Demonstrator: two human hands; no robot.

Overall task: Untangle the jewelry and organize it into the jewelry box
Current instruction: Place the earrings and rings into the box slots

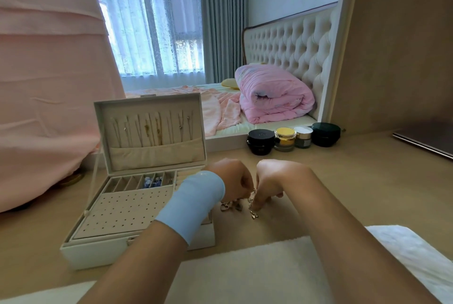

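A tangle of silver and gold charm jewelry (251,206) hangs low over the beige tabletop between my hands. My left hand (231,178), with a light blue band on the wrist, pinches one side of it with curled fingers. My right hand (269,180) pinches the other side, fingertips pointing down. The white jewelry box (98,252) stands open to the left. Its raised lid (149,132) has several necklaces hung on hooks above a pocket. Its tray has narrow compartments, some with blue pieces (152,181), and a perforated earring panel (120,213).
Several cosmetic jars (293,138) stand in a row at the back of the tabletop. A laptop edge (424,141) lies at far right. A white towel (245,274) covers the near edge. A pink cloth (49,97) hangs at left; a bed lies behind.
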